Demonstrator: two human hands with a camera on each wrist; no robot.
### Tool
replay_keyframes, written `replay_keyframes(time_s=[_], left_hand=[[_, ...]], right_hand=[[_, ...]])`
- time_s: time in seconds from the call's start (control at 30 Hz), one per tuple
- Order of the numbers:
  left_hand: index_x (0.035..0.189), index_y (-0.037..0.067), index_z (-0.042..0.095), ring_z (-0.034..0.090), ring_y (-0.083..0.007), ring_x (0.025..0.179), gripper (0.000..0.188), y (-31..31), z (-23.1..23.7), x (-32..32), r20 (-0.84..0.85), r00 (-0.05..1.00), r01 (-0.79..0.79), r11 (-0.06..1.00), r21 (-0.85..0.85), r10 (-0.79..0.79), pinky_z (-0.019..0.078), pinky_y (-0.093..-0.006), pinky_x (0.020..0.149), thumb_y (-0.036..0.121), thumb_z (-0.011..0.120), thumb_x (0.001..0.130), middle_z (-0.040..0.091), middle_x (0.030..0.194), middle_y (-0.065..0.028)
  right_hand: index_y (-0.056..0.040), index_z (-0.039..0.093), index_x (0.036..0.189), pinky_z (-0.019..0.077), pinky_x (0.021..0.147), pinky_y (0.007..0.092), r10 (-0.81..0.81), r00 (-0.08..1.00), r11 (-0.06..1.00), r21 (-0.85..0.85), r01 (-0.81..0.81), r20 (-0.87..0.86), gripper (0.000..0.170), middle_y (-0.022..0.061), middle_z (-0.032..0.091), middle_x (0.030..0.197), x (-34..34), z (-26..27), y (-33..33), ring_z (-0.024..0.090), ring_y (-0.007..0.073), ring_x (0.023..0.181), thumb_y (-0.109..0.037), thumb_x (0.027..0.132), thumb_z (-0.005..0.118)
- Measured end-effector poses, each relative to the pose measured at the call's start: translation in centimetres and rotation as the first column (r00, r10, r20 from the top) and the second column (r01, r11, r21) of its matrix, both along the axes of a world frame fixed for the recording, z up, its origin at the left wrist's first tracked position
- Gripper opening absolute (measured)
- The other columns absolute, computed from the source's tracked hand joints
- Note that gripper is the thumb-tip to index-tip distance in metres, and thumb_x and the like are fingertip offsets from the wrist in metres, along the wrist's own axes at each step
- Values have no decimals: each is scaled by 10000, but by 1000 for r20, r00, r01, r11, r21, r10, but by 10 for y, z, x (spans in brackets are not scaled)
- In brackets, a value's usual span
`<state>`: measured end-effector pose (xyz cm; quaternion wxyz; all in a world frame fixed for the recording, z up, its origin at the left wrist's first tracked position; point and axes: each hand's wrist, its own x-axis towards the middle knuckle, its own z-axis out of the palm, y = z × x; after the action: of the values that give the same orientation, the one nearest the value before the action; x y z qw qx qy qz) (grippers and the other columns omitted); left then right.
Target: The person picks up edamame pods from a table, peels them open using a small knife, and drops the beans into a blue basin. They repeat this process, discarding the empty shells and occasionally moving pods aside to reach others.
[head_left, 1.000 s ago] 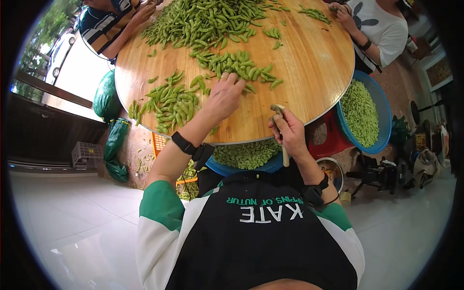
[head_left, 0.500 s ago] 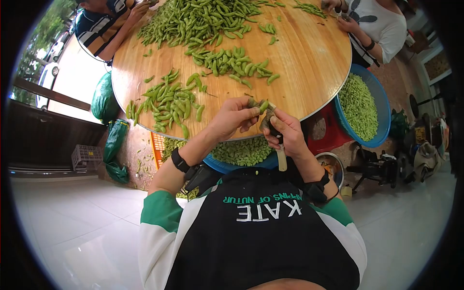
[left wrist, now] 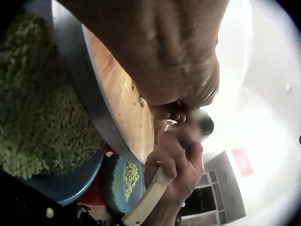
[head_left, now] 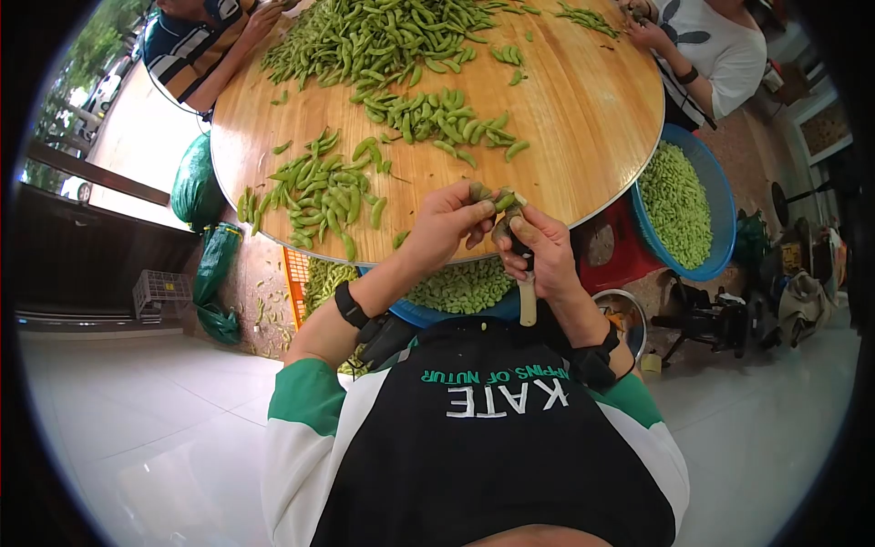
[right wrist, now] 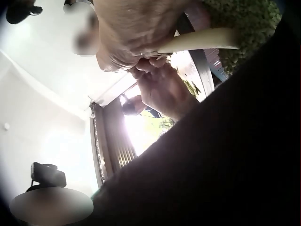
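In the head view my left hand (head_left: 447, 223) pinches a green soybean pod (head_left: 504, 201) between thumb and forefinger, over the near edge of the round wooden table (head_left: 583, 137). Close beside it, my right hand (head_left: 545, 251) grips a small knife with a cream handle (head_left: 528, 305). The handle points down toward my body, and the knife's upper end is at the pod, mostly hidden by the fingers. The left wrist view also shows the handle (left wrist: 148, 200) sticking out of my right hand (left wrist: 174, 165).
Loose pods (head_left: 324, 196) lie at the left, more pods (head_left: 437, 117) in the middle, and a large heap (head_left: 374, 41) behind. Blue basins of shelled beans stand below the near edge (head_left: 460, 290) and at the right (head_left: 674, 201). Two people sit across the table.
My left hand has come back from the middle pods toward my right hand, now with a pod in its fingertips. The knife stays in my right hand, which has shifted slightly.
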<state>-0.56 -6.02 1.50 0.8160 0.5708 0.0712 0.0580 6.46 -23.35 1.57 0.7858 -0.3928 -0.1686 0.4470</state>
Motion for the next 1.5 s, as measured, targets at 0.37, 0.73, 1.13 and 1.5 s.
replay_keyframes(time_s=[0.37,0.73,1.13,1.5], left_hand=[[901,16,582,516,-189,564,168,3,16,-1,257,964,-165,618,769,-63,416,-301,507,143,671,837,552,706,-83],[794,1,596,556,-247,564,162,3,32,-3,395,914,-283,545,790,-98,427,-346,514,121,705,794,558,659,-124],[872,21,617,396,-20,531,161,-17,7,1,123,986,-113,993,-38,116,304,-191,462,151,559,948,534,676,37],[879,38,579,509,-32,579,121,-7,4,-9,-55,999,1,1000,-21,-2,372,-175,475,143,566,936,599,718,3]], right_hand=[[-39,542,1115,337,370,185,93,934,995,57,-78,-344,207,102,558,776,7,3,-6,413,85,491,-176,963,513],[-57,490,1129,307,350,181,262,818,949,290,-122,-512,207,93,528,774,0,5,-6,355,66,472,-178,962,503],[-42,479,1192,315,360,181,156,914,976,202,-84,-375,258,96,530,785,-3,12,-4,355,67,473,-163,965,493],[3,514,1214,332,392,186,22,1000,1000,-8,-22,-3,287,73,577,795,-8,9,-8,419,72,479,-155,977,472]])
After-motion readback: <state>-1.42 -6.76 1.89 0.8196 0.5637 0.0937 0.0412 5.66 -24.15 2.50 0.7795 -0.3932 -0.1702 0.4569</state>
